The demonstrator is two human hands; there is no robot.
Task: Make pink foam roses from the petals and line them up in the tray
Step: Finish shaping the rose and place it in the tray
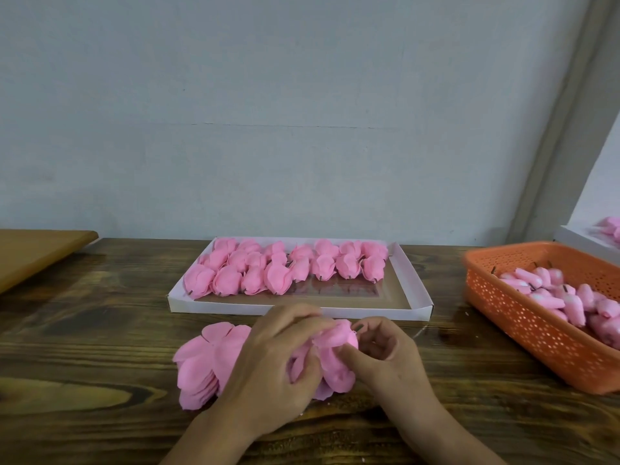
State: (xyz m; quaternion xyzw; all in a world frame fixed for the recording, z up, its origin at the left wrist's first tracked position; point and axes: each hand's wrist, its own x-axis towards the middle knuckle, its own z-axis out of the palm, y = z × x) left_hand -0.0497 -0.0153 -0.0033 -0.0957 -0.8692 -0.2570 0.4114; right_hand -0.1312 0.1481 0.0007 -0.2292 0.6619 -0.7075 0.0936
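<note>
Two hands are engaged on one rose (337, 355) just above the surface (100, 330), in front of the tray (412, 290). The left hand (278, 360) is curled round the petal end; the right hand (385, 350) pinches the stem end. Step judged: petals are being wrapped onto the bud, not yet finished. Long axis runs roughly left to right, with the dark stem tip at upper right, toward the basket (523, 317). Loose petals (204, 360) are stacked at left, partly under the left hand. Next move calls for closing the wrap, then laying the rose in the short front row (235, 280).
</note>
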